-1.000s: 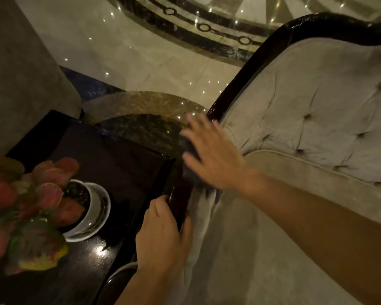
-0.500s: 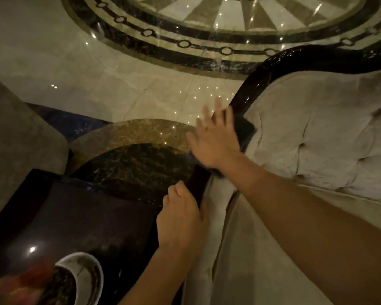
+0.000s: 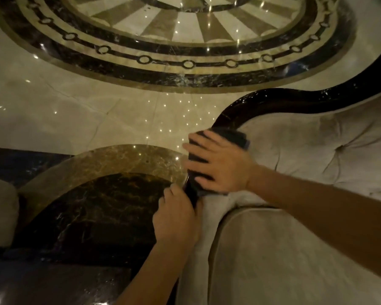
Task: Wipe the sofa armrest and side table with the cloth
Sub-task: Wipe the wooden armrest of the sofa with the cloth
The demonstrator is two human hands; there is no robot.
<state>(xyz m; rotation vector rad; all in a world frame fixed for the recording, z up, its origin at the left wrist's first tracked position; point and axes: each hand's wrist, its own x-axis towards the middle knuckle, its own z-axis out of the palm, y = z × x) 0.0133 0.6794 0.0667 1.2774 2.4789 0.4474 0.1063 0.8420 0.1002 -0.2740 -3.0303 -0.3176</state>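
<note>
A dark folded cloth (image 3: pixel 233 137) lies over the glossy dark wooden armrest rail (image 3: pixel 273 102) of a beige tufted sofa (image 3: pixel 330 155). My right hand (image 3: pixel 220 164) presses flat on the cloth with fingers spread, covering most of it. Just below it, my left hand (image 3: pixel 176 219) grips the lower stretch of the same rail, fingers curled around the wood. The dark glossy side table (image 3: pixel 53 280) shows at the bottom left, beside the sofa.
A round marble-topped surface (image 3: pixel 110 172) with a tan rim lies left of the armrest. Another beige upholstered piece (image 3: pixel 0 212) sits at the far left. Beyond is polished marble floor with a dark circular inlay (image 3: pixel 185 40). The sofa seat cushion (image 3: pixel 284 260) fills the lower right.
My right hand has slid the cloth further up the armrest rail toward its curve. My left hand followed up the rail. The view lifted, and the plant pot on the side table left the frame.
</note>
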